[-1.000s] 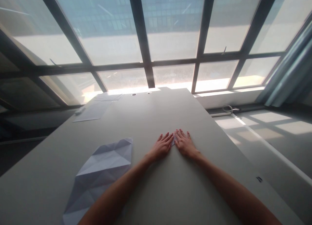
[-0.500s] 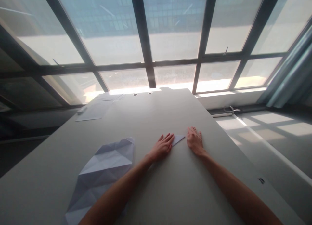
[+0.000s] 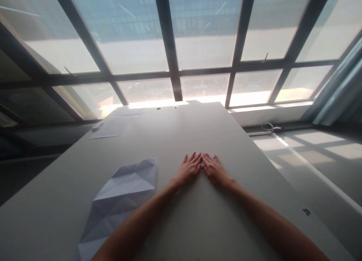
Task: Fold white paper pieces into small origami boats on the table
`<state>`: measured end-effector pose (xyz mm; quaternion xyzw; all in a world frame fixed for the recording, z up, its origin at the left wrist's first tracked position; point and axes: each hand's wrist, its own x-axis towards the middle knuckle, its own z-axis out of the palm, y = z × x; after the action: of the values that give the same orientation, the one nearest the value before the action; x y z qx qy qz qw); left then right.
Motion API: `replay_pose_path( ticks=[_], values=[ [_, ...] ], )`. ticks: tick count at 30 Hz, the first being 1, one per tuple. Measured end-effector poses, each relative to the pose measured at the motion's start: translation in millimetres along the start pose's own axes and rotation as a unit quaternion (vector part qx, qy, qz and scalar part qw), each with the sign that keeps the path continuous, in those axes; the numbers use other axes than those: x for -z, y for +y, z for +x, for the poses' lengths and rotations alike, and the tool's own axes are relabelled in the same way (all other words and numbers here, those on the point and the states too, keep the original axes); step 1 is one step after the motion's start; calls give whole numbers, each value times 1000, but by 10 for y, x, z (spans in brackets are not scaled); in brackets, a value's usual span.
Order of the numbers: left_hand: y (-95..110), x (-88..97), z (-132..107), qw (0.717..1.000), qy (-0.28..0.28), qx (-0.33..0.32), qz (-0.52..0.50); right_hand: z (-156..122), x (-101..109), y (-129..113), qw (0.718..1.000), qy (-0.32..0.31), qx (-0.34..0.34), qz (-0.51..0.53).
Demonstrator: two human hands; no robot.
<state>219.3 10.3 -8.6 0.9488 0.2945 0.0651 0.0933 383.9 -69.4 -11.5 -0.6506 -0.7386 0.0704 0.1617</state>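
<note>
Left hand [image 3: 189,171] and right hand [image 3: 216,172] lie flat atop folded paper [image 3: 203,162] (2 palms down); uneven pressure could skew it.

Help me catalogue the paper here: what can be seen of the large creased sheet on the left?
The large creased sheet looks like bluish-white paper. Crossing folds divide it into lighter and darker facets. It lies opened out, not quite flat, on the white table, left of the left hand, which is off it. The left forearm hides part of its right side; whether they touch cannot be told. Its near end reaches the picture's bottom edge.
</note>
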Motion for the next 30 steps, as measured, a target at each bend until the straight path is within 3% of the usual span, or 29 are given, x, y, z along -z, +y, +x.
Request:
replay_pose_path(
  ticks=[13,22,26,30],
  values=[
    [-201,0,-62,1000,-25,3,9,7,13,2,1000,-3,-12,-13],
    [-186,6,-38,999,50,12,-16,36,0,51,996,66,-44,34],
    [-138,14,-12,996,87,-26,-19,42,14,68,995,88,-44,35],
    [-82,-3,-14,995,87,-43,8,31,32,79,993,102,-35,37]
  ],
)
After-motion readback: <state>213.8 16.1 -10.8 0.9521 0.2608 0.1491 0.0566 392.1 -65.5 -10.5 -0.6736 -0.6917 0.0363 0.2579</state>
